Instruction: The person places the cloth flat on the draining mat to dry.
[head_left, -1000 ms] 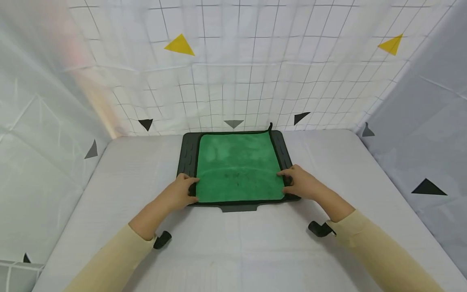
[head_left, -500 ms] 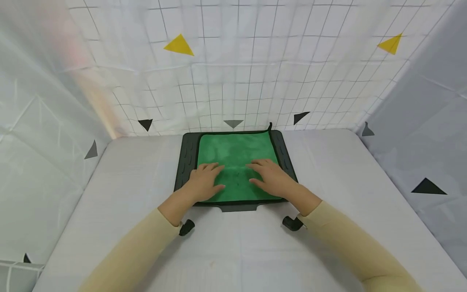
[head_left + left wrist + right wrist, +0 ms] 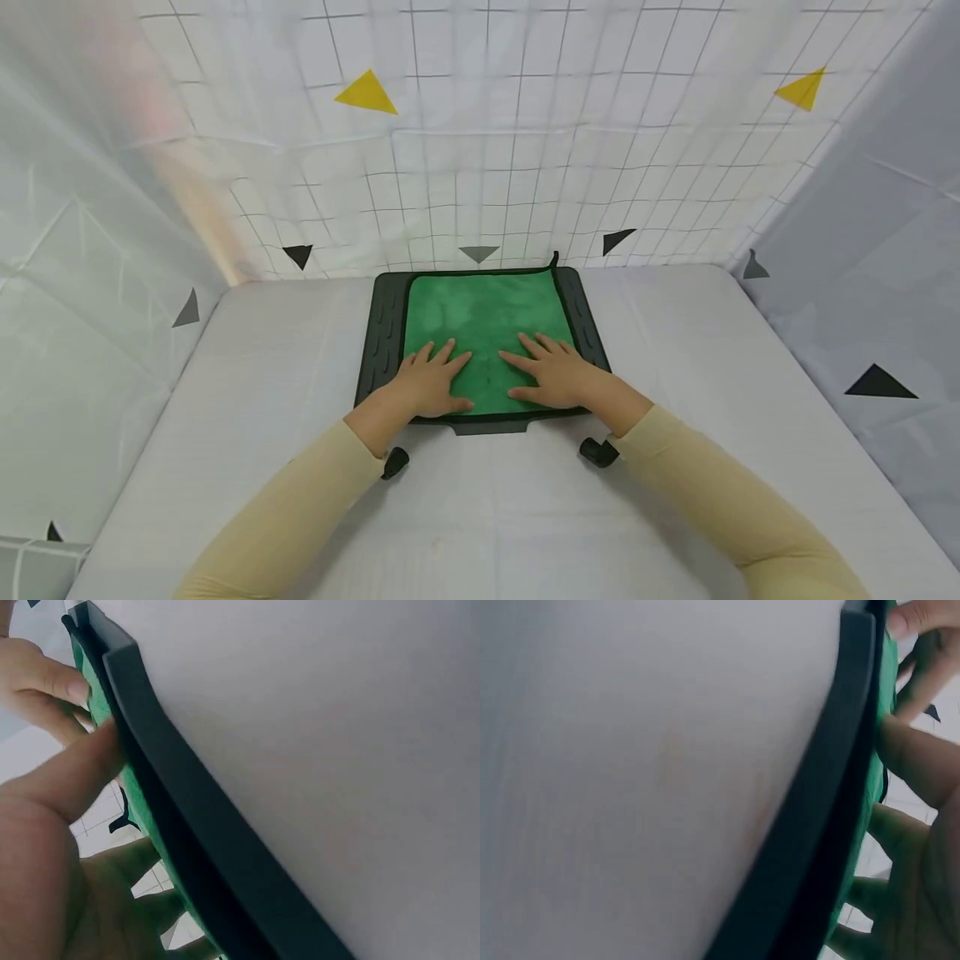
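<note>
A green cloth (image 3: 487,308) with a black border lies flat over a dark grey board (image 3: 386,321) with ridged sides. A small black loop (image 3: 555,259) sticks up at the cloth's far right corner. My left hand (image 3: 429,385) rests on the near left part of the cloth with its fingers spread. On the near right part rests my right hand (image 3: 557,373), fingers spread too. Both wrist views show thumb and fingertips on the green fabric, above the board's front edge (image 3: 187,787). The palms hide parts of the cloth.
The board stands on a white-covered table (image 3: 480,517), near a white gridded back curtain (image 3: 480,167). Pale sheets hang at left and right. A black wrist mount (image 3: 597,452) sits below the right wrist, another (image 3: 395,462) below the left.
Both hands have let go of the cloth's side edges and moved inward onto its surface. Their fingers have since flattened and spread. The cloth and board have stayed in place.
</note>
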`<action>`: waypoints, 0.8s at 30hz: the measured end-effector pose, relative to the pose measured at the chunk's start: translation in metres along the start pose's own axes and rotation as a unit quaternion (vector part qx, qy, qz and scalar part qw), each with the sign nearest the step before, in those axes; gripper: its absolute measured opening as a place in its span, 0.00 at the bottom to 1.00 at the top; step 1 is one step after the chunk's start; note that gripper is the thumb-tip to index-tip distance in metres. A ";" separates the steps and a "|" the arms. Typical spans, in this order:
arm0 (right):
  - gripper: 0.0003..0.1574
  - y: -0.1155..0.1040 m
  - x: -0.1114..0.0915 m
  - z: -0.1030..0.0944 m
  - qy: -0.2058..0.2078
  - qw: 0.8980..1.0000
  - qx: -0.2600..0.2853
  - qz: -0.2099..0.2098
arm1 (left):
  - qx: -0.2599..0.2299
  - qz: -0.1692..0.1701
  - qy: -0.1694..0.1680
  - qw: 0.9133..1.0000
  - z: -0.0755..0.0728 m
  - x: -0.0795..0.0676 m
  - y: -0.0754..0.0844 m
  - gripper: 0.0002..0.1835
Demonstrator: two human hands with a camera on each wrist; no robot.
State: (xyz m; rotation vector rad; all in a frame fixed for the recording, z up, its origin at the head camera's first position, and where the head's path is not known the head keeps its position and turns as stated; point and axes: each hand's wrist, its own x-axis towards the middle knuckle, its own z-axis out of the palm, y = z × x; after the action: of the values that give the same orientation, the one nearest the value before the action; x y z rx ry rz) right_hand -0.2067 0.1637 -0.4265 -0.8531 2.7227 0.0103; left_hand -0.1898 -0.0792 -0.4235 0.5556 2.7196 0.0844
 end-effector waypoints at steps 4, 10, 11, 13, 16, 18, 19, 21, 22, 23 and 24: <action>0.50 0.011 -0.009 -0.001 -0.022 1.000 0.002 0.013 | -0.008 0.004 -0.006 1.000 -0.001 -0.005 -0.007 0.49; 0.53 0.028 -0.021 -0.002 -0.031 0.998 0.037 0.026 | -0.003 -0.001 -0.005 1.000 0.000 -0.013 -0.024 0.49; 0.53 0.030 -0.023 -0.002 -0.033 0.998 0.041 0.026 | 0.000 -0.002 -0.007 1.000 0.000 -0.014 -0.027 0.49; 0.54 0.033 -0.025 -0.002 -0.033 0.998 0.053 0.021 | -0.003 -0.001 -0.007 1.000 0.000 -0.017 -0.030 0.49; 0.52 0.037 -0.027 -0.005 -0.035 0.997 0.074 0.014 | -0.011 0.006 0.000 1.000 -0.002 -0.019 -0.036 0.48; 0.50 0.041 -0.028 -0.010 -0.028 0.995 0.092 0.010 | -0.020 0.010 0.012 1.000 -0.006 -0.021 -0.040 0.47; 0.49 0.044 -0.028 -0.012 -0.022 0.995 0.101 0.008 | -0.021 0.011 0.022 0.999 -0.008 -0.021 -0.043 0.46; 0.46 0.050 -0.027 -0.019 -0.010 0.993 0.116 0.009 | -0.025 0.009 0.041 0.999 -0.016 -0.021 -0.048 0.44; 0.45 0.052 -0.026 -0.023 -0.004 0.993 0.120 0.010 | -0.029 0.008 0.052 0.998 -0.021 -0.021 -0.051 0.43; 0.44 0.054 -0.025 -0.027 0.002 0.992 0.125 0.010 | -0.034 0.008 0.063 0.997 -0.027 -0.020 -0.054 0.42; 0.43 0.056 -0.024 -0.031 0.006 0.992 0.128 0.010 | -0.038 0.005 0.074 0.997 -0.032 -0.019 -0.056 0.42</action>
State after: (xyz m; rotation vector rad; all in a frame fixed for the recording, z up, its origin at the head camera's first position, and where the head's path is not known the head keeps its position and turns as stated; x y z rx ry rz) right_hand -0.2281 0.2203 -0.3946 -0.7523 2.6668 -0.3335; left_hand -0.2056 -0.1380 -0.3947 0.5628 2.8428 0.2387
